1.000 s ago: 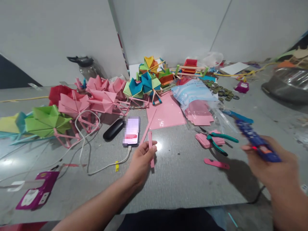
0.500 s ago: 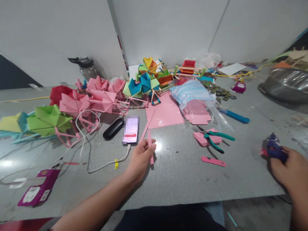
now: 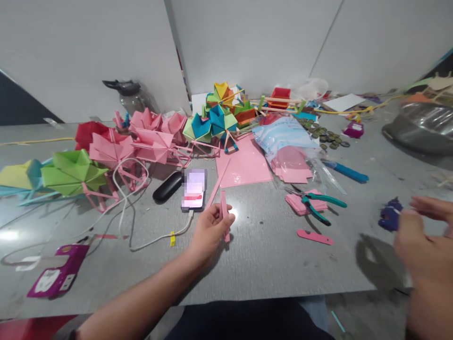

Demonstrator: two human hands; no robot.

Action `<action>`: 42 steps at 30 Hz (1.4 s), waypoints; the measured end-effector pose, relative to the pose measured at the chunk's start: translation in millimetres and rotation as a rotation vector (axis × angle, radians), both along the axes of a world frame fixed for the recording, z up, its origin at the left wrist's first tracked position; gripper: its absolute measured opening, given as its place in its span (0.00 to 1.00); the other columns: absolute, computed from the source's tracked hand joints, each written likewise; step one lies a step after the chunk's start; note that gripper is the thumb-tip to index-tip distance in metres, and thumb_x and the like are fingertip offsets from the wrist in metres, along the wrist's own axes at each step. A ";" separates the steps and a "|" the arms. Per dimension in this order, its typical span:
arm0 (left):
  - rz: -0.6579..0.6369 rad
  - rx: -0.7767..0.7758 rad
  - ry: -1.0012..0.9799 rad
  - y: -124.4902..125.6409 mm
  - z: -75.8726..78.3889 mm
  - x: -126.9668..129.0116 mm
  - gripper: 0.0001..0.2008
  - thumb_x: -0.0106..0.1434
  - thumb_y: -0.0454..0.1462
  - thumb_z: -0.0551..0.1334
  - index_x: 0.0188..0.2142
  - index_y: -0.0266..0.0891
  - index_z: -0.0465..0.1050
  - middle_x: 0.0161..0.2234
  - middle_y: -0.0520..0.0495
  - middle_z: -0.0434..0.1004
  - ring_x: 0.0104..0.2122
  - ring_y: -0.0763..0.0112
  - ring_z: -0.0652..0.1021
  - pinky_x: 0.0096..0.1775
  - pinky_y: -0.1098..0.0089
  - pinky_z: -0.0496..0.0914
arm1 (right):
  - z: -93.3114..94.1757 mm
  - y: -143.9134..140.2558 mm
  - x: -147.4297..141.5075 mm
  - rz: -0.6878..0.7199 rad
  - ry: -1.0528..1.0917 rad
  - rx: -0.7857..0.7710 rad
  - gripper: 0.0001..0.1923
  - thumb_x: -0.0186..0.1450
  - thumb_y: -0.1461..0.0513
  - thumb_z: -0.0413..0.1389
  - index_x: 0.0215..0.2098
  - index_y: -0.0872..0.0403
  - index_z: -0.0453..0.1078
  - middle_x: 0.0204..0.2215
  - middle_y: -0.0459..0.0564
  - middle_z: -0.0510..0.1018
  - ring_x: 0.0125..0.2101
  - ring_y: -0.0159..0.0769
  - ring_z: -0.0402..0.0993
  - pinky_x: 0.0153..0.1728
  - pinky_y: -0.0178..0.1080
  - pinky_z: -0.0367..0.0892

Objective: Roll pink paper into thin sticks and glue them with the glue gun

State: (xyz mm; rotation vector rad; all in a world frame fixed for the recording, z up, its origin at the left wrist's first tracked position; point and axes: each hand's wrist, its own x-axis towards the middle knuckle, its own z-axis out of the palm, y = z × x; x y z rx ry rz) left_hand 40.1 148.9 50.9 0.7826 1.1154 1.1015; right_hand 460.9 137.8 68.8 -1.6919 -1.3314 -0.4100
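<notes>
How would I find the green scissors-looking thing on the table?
Start at the big flat pink sheet mid-table and look right to a small stack of pink paper squares. The pliers lie across it; only they have teal-green handles, unlike the plain pink strip nearby.

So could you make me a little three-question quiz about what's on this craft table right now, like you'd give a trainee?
1. True or false: the left hand holds a pink paper strip.
2. What lies on the small stack of pink paper squares? A) a phone B) green-handled pliers C) coins
3. Fill in: the right hand is open and holds nothing; the thing nearest it on the table is a dark ____ tool.

Key: 1 true. 2 B. 3 blue; it lies just beyond the fingertips, and the blurred picture does not show whether they touch.
</notes>
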 end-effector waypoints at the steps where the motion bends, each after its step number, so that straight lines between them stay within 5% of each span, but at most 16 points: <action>1: -0.011 0.005 0.009 -1.2 1.0 0.2 0.18 0.57 0.44 0.76 0.41 0.38 0.76 0.32 0.51 0.69 0.28 0.74 0.67 0.28 0.70 0.63 | 8.7 1.0 -26.0 0.053 -0.004 0.093 0.07 0.58 0.56 0.66 0.33 0.48 0.75 0.26 0.56 0.76 0.28 0.48 0.73 0.34 0.54 0.62; 6: -0.077 0.069 0.041 -8.5 5.5 1.0 0.18 0.55 0.43 0.77 0.40 0.39 0.76 0.32 0.51 0.69 0.29 0.72 0.69 0.29 0.70 0.65 | 38.5 12.1 -150.7 0.782 0.108 -0.160 0.06 0.70 0.62 0.59 0.45 0.49 0.77 0.34 0.50 0.82 0.32 0.38 0.78 0.34 0.42 0.72; 10: -0.153 0.110 0.031 -15.2 3.6 2.5 0.21 0.53 0.45 0.79 0.39 0.40 0.75 0.30 0.52 0.69 0.29 0.72 0.69 0.30 0.69 0.66 | 38.0 24.9 -210.1 1.073 0.328 -0.432 0.05 0.71 0.59 0.61 0.43 0.51 0.77 0.32 0.47 0.81 0.31 0.35 0.76 0.32 0.39 0.73; 14: -0.185 0.195 0.009 -20.6 -4.8 3.9 0.23 0.52 0.48 0.81 0.37 0.40 0.73 0.32 0.51 0.71 0.33 0.69 0.72 0.38 0.66 0.69 | 25.0 25.2 -234.0 1.244 0.559 -0.620 0.05 0.70 0.59 0.62 0.37 0.52 0.78 0.28 0.46 0.80 0.28 0.33 0.73 0.29 0.38 0.71; 22: -0.305 0.355 0.023 -21.7 -6.1 2.7 0.20 0.60 0.50 0.76 0.36 0.42 0.71 0.35 0.47 0.75 0.37 0.64 0.75 0.43 0.62 0.69 | 8.1 6.3 -239.6 1.237 0.672 -0.468 0.04 0.68 0.62 0.64 0.35 0.50 0.76 0.28 0.44 0.77 0.29 0.33 0.73 0.32 0.39 0.71; 29: -0.376 0.473 0.047 -23.8 -9.9 1.3 0.17 0.63 0.46 0.75 0.39 0.42 0.71 0.39 0.44 0.78 0.40 0.62 0.79 0.43 0.62 0.72 | 8.3 3.4 -237.2 1.307 0.587 -0.248 0.06 0.70 0.62 0.64 0.46 0.48 0.77 0.31 0.45 0.77 0.30 0.32 0.72 0.31 0.37 0.72; 34: -0.369 0.639 0.076 -22.8 -21.5 1.1 0.19 0.60 0.44 0.78 0.40 0.39 0.72 0.36 0.47 0.78 0.36 0.67 0.79 0.40 0.65 0.72 | 7.0 0.2 -237.1 1.333 0.591 -0.192 0.05 0.71 0.63 0.64 0.45 0.49 0.79 0.31 0.44 0.76 0.29 0.30 0.73 0.30 0.35 0.71; 42: -0.383 0.618 0.090 -21.9 -21.4 0.4 0.20 0.61 0.47 0.77 0.41 0.39 0.72 0.36 0.48 0.77 0.36 0.68 0.78 0.40 0.66 0.72 | 3.4 -1.0 -236.3 1.309 0.594 -0.199 0.05 0.71 0.63 0.64 0.44 0.49 0.80 0.31 0.45 0.79 0.29 0.31 0.75 0.30 0.36 0.71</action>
